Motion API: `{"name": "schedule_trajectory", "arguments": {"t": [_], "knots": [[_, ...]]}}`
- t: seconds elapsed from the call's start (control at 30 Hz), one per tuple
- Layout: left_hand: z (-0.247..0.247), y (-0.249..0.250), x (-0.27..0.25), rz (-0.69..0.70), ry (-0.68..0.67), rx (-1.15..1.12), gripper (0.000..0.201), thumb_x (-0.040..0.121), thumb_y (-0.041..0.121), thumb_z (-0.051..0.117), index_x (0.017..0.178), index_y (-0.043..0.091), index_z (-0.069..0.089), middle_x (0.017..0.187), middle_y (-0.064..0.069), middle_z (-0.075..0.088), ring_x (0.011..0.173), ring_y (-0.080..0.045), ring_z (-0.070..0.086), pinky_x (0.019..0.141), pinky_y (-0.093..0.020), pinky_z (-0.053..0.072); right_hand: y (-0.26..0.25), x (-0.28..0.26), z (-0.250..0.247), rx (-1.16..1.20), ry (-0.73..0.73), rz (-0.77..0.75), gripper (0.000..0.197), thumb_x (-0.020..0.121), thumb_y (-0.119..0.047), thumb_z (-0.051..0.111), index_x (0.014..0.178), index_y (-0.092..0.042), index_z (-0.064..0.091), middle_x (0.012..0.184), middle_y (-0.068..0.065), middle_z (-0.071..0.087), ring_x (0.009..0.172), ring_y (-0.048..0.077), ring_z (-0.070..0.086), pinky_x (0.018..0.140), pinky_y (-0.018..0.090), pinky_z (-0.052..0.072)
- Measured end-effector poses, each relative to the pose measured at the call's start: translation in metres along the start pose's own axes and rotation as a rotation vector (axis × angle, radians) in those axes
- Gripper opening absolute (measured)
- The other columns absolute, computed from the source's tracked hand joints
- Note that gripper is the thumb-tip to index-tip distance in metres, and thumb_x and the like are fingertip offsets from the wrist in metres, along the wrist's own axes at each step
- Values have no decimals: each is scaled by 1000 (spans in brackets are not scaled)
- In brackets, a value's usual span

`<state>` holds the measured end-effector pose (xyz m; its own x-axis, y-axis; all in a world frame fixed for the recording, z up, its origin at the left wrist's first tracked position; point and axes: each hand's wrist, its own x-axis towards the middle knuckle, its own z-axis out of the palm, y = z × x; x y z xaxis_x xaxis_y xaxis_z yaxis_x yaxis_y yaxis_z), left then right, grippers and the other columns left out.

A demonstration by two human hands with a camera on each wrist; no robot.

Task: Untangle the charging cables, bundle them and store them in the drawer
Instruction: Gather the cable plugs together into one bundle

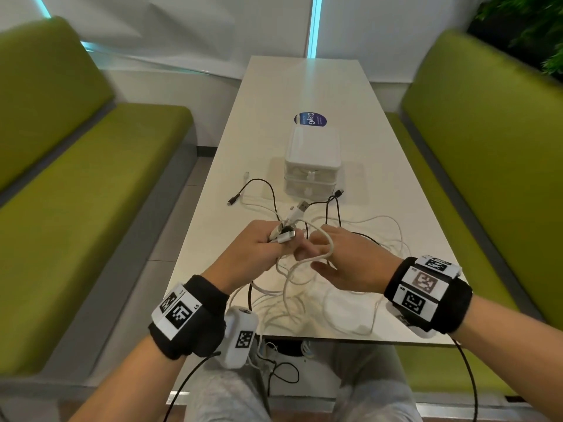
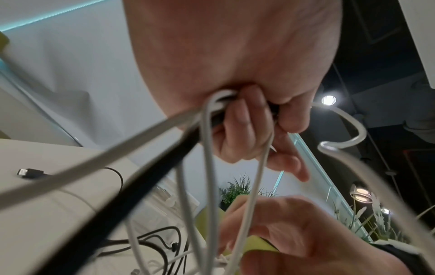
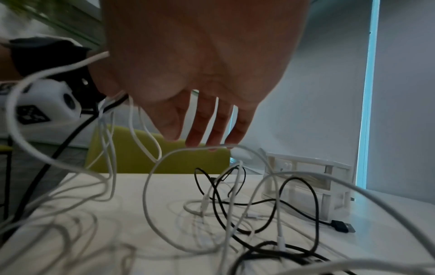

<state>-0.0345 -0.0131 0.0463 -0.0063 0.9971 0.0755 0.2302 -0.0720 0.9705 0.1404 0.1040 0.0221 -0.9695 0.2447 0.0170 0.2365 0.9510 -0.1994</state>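
A tangle of white and black charging cables (image 1: 304,296) sprawls over the near end of the white table (image 1: 304,86). My left hand (image 1: 274,242) grips a bunch of cable ends, white and black, with plugs (image 1: 288,234) sticking out past its fingers (image 2: 244,130). The held cables (image 2: 207,148) hang down from that fist. My right hand (image 1: 323,257) hovers just right of it with straight fingers (image 3: 207,130), a white cable loop (image 1: 330,246) draped across it. A small white two-drawer box (image 1: 312,166) stands beyond the tangle, both drawers looking closed.
Green benches run along the left (image 1: 91,178) and right (image 1: 487,147) sides of the table. A round blue sticker (image 1: 310,119) lies behind the drawer box. Loose black plugs (image 1: 233,201) (image 3: 341,226) rest on the table near the box. Some cables hang over the near table edge.
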Motion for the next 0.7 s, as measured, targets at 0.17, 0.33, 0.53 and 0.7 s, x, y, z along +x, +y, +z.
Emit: {"name": "schedule_trajectory", "arguments": {"t": [0.17,0.33,0.53,0.7], "knots": [[1,-3,2,-56,37,-102,42,94,39,55,91,1,74,56,3,33,45,-9,24,43,-18,20,-17,-3,-6,276,-74,-47,43,80,-19,62,123,-22,63,126,-1,63,108,14,57,96,29,45],[6,2,0,-23,75,-115,34,92,42,53,79,19,74,54,7,35,46,-10,26,43,-18,22,-28,-2,3,295,-99,-98,45,81,-59,62,103,-20,69,102,-5,68,102,12,59,95,38,45],[8,3,0,15,203,-66,35,92,38,51,80,12,71,55,6,35,45,-9,30,43,-16,26,-40,-5,9,407,57,47,26,90,-40,48,88,-21,65,87,-12,70,77,7,62,75,36,52],[5,3,3,14,338,45,27,99,17,49,86,9,72,47,17,49,44,3,46,46,-7,33,-38,-3,4,505,187,156,26,91,-15,50,110,-21,66,94,-6,73,85,3,65,75,24,53]]}}
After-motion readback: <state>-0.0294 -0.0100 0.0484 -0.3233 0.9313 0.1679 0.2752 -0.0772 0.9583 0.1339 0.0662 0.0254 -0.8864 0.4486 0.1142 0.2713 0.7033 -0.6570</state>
